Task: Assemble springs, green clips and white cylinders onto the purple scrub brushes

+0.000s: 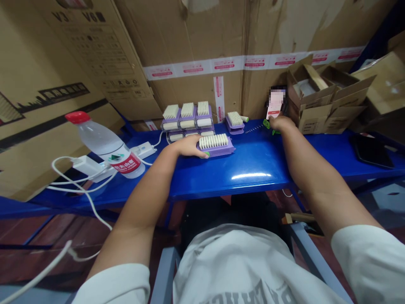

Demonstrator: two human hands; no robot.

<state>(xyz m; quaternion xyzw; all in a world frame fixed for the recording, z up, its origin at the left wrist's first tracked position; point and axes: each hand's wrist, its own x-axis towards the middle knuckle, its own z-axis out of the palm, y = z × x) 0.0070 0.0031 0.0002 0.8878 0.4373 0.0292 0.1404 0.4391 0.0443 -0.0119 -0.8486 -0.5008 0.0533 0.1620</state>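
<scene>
My left hand (190, 145) is wrapped round the left end of a purple brush block (217, 147) with cream bristles facing up, low over the blue table. A bit of green shows by my left thumb. My right hand (282, 123) reaches to the back right, beside a phone (275, 105) with a lit, partly blurred screen and some small green pieces (266, 124). Its fingers are mostly hidden, so what they hold is unclear. Between the hands lies another purple brush piece (234, 123) with a cream roller (244, 119). Several similar purple blocks (187, 114) are stacked behind my left hand.
A red-capped water bottle (128, 162) leans at the left, by white chargers (88, 165) and cables. Open cardboard boxes (316, 118) stand at the right, with a dark flat device (371, 150) before them. Large cartons (196, 38) wall off the back of the blue table (253, 169).
</scene>
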